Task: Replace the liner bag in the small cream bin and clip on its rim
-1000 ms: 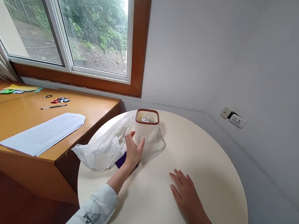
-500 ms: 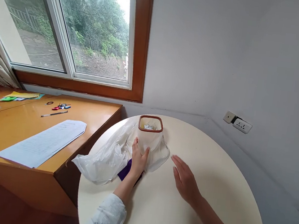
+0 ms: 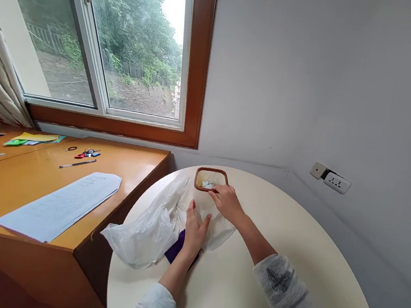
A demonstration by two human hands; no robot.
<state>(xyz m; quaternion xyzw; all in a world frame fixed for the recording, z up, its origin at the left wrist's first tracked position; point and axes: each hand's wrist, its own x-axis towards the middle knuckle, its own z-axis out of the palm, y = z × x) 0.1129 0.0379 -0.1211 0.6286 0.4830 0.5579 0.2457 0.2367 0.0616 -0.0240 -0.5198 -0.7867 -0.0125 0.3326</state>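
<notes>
A small whitish bin with a brown rim point(image 3: 212, 170) stands toward the far side of the round table point(image 3: 245, 284). Scraps of white paper point(image 3: 207, 184) lie inside it. My right hand point(image 3: 227, 202) grips the near right part of the rim, thumb and fingers closed over it. Lower down, my left hand point(image 3: 196, 230) rests by the bin's front with thumb and fingers apart; whether it presses on the wall I cannot tell. A white plastic bag point(image 3: 149, 229) spreads left of the bin, with thin plastic also on its right. Something dark purple point(image 3: 176, 248) lies partly hidden under my left wrist.
On the left, a wooden desk point(image 3: 141, 158) holds paper sheets point(image 3: 60, 203), a pen point(image 3: 77, 164), a small bunch of red and blue items point(image 3: 87, 154) and coloured papers point(image 3: 35, 138). A wall socket point(image 3: 337, 182) is at the right, beyond the table.
My right hand has moved left and away from me, from above the bare tabletop onto the bin's rim. My left hand has stayed by the bin's front. The view has shifted slightly.
</notes>
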